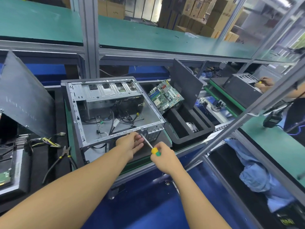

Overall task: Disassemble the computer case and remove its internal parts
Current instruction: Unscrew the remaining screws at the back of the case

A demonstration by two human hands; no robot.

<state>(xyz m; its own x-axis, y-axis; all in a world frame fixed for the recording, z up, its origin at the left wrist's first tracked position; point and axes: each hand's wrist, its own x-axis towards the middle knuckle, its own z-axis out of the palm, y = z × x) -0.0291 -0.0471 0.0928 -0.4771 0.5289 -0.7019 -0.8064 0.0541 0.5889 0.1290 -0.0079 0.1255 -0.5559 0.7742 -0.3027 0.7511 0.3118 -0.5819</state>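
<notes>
Right hand [162,160] curled round the handle of the screwdriver [149,144], tip at the near rim of the computer case [79,113].
Case lies open side up at the near edge of the bench [71,142]; motherboard [165,96] out, leaning in the foam tray [203,129] off its right edge. Left hand [130,142] sits against the shaft, probably steadying the tip; pinching or only touching, cannot tell. Screw hidden behind the fingers.

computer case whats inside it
Inside the computer case lie loose black cables; a metal drive cage spans its far side. Whatever sits under that cage is hidden in shadow.
</notes>
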